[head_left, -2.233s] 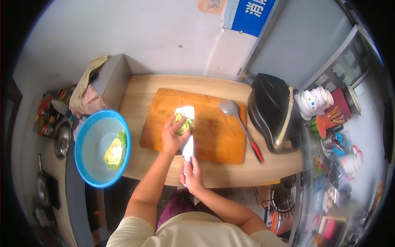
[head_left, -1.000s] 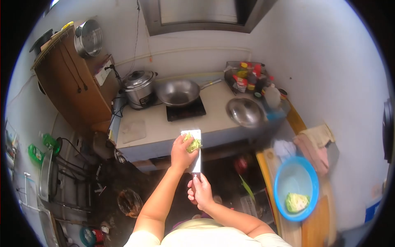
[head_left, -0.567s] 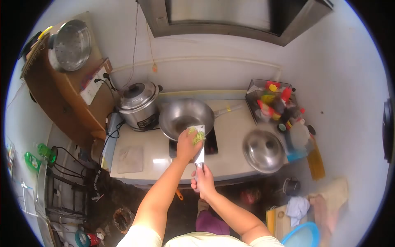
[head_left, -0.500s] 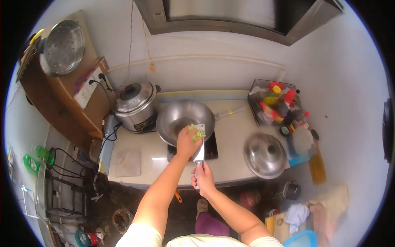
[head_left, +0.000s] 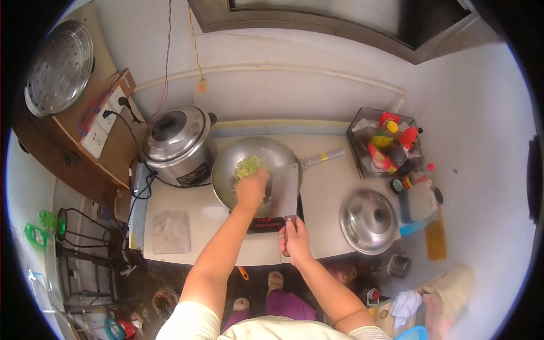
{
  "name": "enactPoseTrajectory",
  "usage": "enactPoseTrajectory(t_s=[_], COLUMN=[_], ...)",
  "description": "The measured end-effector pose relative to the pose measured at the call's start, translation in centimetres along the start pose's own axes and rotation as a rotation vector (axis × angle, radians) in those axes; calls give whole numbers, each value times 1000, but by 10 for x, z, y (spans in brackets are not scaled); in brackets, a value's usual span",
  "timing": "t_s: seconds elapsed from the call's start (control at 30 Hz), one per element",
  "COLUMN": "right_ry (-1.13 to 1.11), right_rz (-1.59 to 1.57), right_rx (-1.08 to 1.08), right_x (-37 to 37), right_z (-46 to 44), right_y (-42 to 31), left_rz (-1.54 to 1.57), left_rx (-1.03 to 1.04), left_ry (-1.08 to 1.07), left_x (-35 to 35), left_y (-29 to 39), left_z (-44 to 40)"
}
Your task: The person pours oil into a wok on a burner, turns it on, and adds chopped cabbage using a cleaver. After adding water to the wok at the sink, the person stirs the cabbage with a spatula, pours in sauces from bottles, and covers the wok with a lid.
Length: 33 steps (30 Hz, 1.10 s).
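My right hand is wrapped round the dark handle of a cleaver. Its broad blade overlaps the right side of the steel wok. Pale green shredded vegetable lies in the wok. Over the wok, my left hand is at the near edge of those shreds, left of the blade. Its fingers are blurred and partly hidden, so their grip is unclear. Beneath the wok sits a black cooktop with red lit marks on its front.
A steel electric pot stands left of the wok. To the right are a domed lid and a wire basket of bottles and packets. The wok's handle reaches right. A folded cloth lies on the counter's left.
The shredded vegetable has gone from the blade into the wok. My left hand has moved off the cleaver, leftward over the wok. The cleaver has shifted right, its blade face now bare.
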State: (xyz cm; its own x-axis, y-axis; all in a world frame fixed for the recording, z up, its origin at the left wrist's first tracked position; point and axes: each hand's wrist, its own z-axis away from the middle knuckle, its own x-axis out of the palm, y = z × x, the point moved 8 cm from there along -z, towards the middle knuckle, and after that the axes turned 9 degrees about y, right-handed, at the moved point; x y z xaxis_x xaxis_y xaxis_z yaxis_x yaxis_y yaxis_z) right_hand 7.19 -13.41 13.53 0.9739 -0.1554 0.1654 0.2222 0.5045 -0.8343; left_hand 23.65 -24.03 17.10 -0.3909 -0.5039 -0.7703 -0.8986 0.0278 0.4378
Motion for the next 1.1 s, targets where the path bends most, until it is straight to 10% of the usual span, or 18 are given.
enactPoseTrajectory(t_s=[0.2, 0.4, 0.57, 0.67, 0.87, 1.1], right_ry=[-11, -51, -29, -17, 179, 994], right_rz=[-176, -338, -382, -404, -456, -199], right_rx=[-35, -6, -1, -6, -246, -828], right_x=[12, 22, 14, -2, -66, -245], right_z=[41, 97, 137, 163, 232, 388], right_y=[10, 28, 47, 62, 76, 121], left_rz=[146, 308, -342, -263, 590, 1176], left_rx=[198, 912, 576, 296, 453, 727], left_ry=[-170, -265, 228, -403, 194, -186], left_x=[-49, -81, -65, -71, -146, -193], left_y=[21, 28, -39, -21, 109, 308], left_z=[27, 94, 32, 26, 136, 357])
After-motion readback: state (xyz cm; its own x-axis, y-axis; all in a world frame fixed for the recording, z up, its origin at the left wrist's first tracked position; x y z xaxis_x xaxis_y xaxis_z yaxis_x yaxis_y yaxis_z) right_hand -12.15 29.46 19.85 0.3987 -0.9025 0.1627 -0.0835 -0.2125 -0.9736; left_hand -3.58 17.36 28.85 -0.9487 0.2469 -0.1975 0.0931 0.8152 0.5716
